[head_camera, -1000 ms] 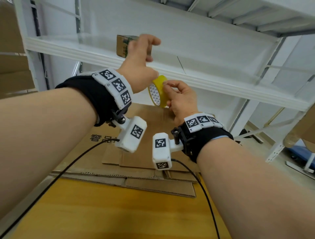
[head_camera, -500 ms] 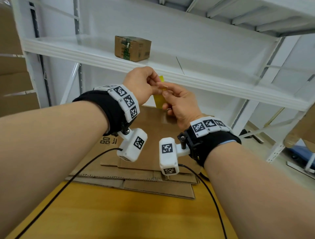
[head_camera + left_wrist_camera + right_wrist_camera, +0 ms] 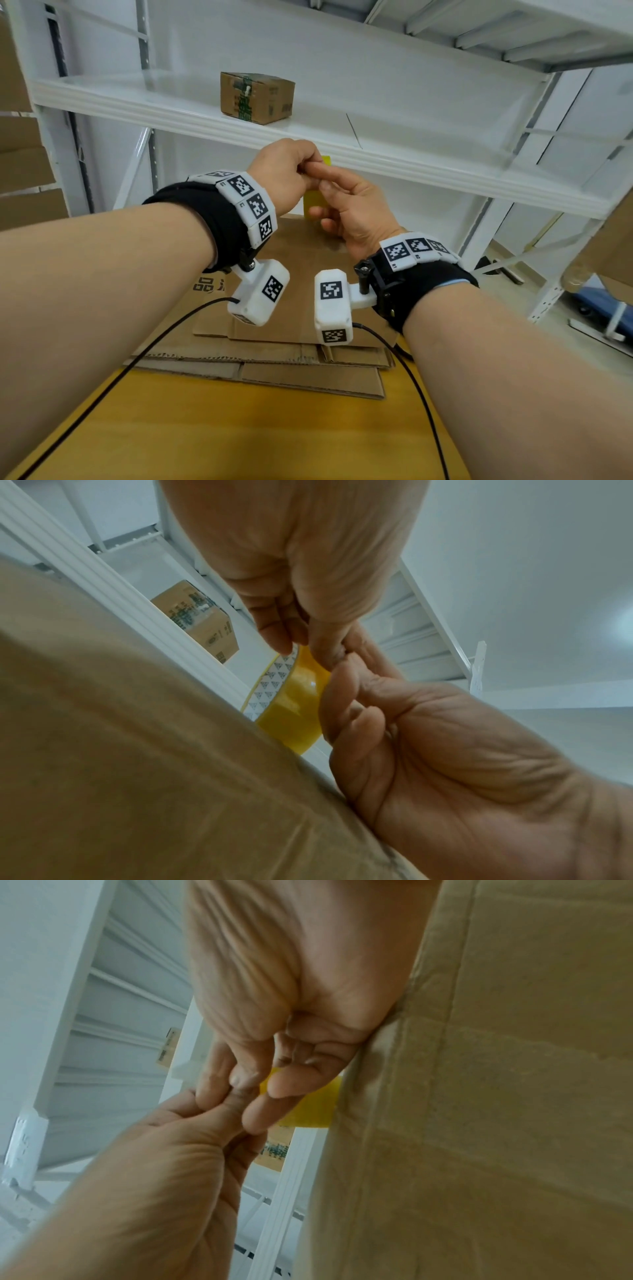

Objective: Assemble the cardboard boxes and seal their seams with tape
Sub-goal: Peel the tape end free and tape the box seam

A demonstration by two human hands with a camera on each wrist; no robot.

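Left wrist view: we're holding the yellow tape roll up between both hands, right hand curled around it, left hand pinching at its rim. It's probably light and stiff but slick, so we're gripping the edges. Flat cardboard is lying below our wrists.

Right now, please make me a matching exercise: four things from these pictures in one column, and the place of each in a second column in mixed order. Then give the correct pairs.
Things:
1. tape roll
2. small box
3. flat cardboard
4. left hand

Places:
A. on the white shelf
B. lying on the wooden table
C. held up between both hands
D. meeting the right hand at the fingertips, over the roll

Pairs: 1-C, 2-A, 3-B, 4-D
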